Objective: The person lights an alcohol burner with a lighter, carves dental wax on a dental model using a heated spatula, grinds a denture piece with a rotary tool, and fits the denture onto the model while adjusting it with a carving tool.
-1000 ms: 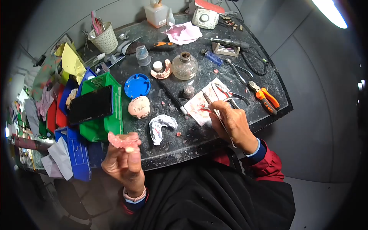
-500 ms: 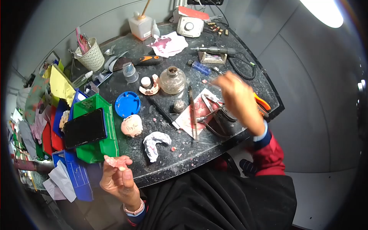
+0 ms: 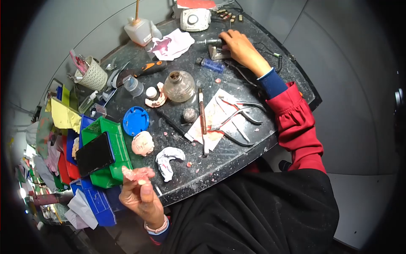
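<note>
Near the table's front left, my left hand (image 3: 143, 201) pinches a small pink denture-like piece (image 3: 138, 174) between thumb and fingers. At the back right, my right hand (image 3: 242, 48) is closed around the grey handpiece (image 3: 210, 42), whose front end points left. Below that hand is a small holder (image 3: 218, 53). A blue transparent object (image 3: 212, 64) lies just in front of the holder. The white horseshoe-shaped piece (image 3: 164, 165) and a round pink block with writing (image 3: 143, 143) rest near my left hand.
Pliers (image 3: 230, 120) and a brown-handled tool (image 3: 202, 114) lie on a stained paper. A glass burner (image 3: 179, 86) stands mid-table. At the left, a phone (image 3: 95, 154) rests on a green bin (image 3: 122, 157). A white control box (image 3: 195, 20) stands at the back.
My right hand has moved from above the pliers to the handpiece at the back and closed on it. The camera view has shifted. My left hand still holds the pink piece.
</note>
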`<state>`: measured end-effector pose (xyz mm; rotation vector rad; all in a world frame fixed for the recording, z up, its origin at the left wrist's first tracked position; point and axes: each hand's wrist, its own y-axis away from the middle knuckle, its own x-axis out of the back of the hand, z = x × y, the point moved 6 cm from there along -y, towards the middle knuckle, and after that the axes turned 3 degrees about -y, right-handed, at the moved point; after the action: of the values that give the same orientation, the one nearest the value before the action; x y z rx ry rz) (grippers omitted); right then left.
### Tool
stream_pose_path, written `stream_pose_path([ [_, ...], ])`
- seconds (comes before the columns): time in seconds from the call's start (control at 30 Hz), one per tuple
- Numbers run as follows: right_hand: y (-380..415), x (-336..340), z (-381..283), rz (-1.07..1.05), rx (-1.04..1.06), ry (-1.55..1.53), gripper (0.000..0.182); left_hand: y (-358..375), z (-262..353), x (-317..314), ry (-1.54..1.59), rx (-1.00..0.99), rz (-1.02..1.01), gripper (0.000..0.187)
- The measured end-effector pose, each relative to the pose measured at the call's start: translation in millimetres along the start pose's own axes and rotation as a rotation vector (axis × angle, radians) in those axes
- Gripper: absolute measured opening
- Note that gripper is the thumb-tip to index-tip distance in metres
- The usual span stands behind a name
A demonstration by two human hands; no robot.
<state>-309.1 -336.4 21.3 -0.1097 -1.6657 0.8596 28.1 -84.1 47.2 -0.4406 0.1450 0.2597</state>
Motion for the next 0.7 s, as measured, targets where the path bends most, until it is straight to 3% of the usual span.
stream_pose_path([
  [0.03, -2, 8, -5, 0.026, -0.011, -0.004, 0.028, 0, 3, -4, 0.012, -0.01, -0.022, 0.027],
  [0.07, -4, 14, -10, 0.078, 0.008, 0.022, 0.043, 1, 7, -8, 0.027, -0.015, -0.051, 0.027],
  [0.2, -9, 55, -34, 0.399, 0.083, 0.012, 0.04, 3, 12, -15, 0.088, -0.05, -0.194, 0.024],
  [0.23, -7, 62, -38, 0.496, 0.113, -0.031, 0.037, 5, 7, -11, 0.049, -0.006, -0.108, 0.029],
  [0.27, 2, 77, -56, 0.731, 0.149, 0.144, 0.038, 7, 2, -7, 0.005, 0.038, -0.03, 0.034],
  [0.3, -2, 80, -59, 0.673, 0.186, 0.115, 0.041, 7, -1, -8, 0.007, 0.052, -0.044, 0.045],
  [0.33, -4, 83, -60, 0.769, 0.174, 0.06, 0.042, 6, -3, -8, -0.009, 0.062, -0.058, 0.048],
  [0.4, -4, 89, -73, 0.885, 0.093, 0.222, 0.041, 10, 4, -29, 0.042, 0.083, -0.164, 0.043],
  [0.5, -13, 87, -84, 1.068, 0.117, 0.123, 0.024, 6, 9, -38, 0.027, 0.083, -0.305, 0.031],
  [0.7, -6, 83, -108, 1.071, 0.187, 0.135, 0.016, 10, 24, -79, -0.043, -0.037, -0.385, 0.027],
])
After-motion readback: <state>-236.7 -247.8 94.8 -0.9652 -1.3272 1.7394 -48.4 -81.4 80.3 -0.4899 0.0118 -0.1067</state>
